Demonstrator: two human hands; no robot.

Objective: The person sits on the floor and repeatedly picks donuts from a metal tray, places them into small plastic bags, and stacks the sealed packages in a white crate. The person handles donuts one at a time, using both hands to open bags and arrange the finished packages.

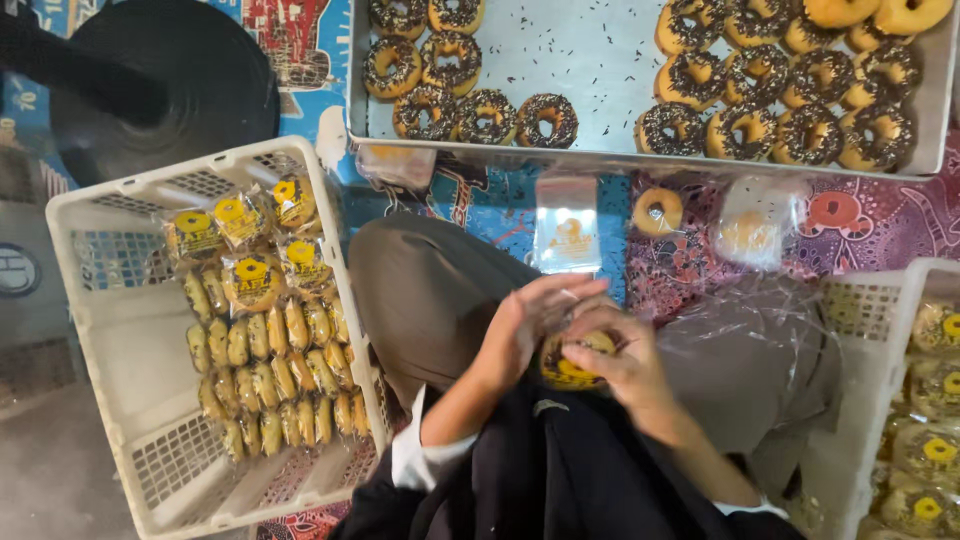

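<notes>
Head view: below the tray [600, 60], left hand [515, 335] and right hand [625, 365] fingers pinch a bagged doughnut [572, 362]; likely light, soft, slippery film, best gripped by its edges.

A bright patterned floor mat [880, 225] in blue, purple and red covers the ground, meeting bare grey concrete floor [45, 460] at the lower left, where a round black disc-shaped object [190, 85] sits at the top left under even, soft light.
</notes>
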